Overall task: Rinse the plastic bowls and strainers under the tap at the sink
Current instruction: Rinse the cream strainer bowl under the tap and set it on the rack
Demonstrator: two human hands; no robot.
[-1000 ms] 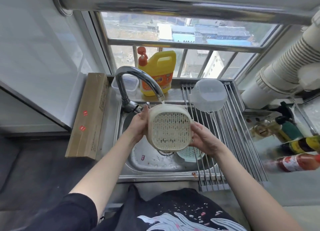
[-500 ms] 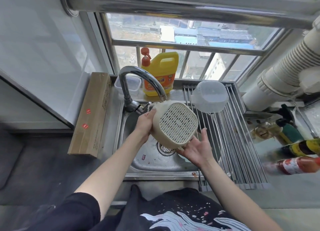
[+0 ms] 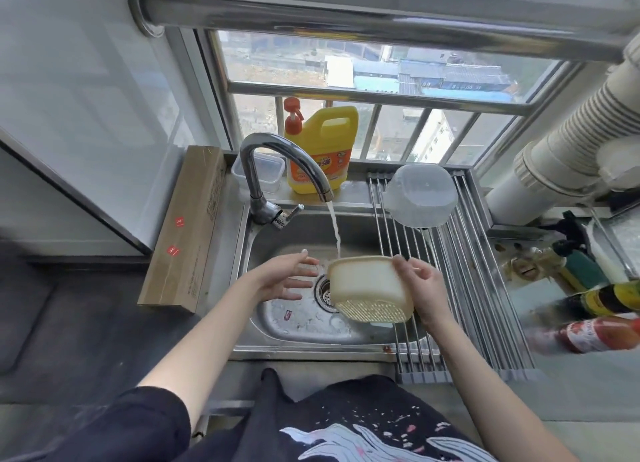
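Yellow detergent jug (image 3: 320, 153) with orange pump on sill behind clear lidded container (image 3: 258, 170); long cardboard box (image 3: 185, 227) left; sauce bottles (image 3: 595, 318) right; white ducting (image 3: 568, 139) upper right.

Daylit barred window (image 3: 363, 91), white wall (image 3: 86, 80)

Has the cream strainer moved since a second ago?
Yes. The strainer has dropped from just under the tap spout down into the sink, near the drain. Only the right hand grips it now.
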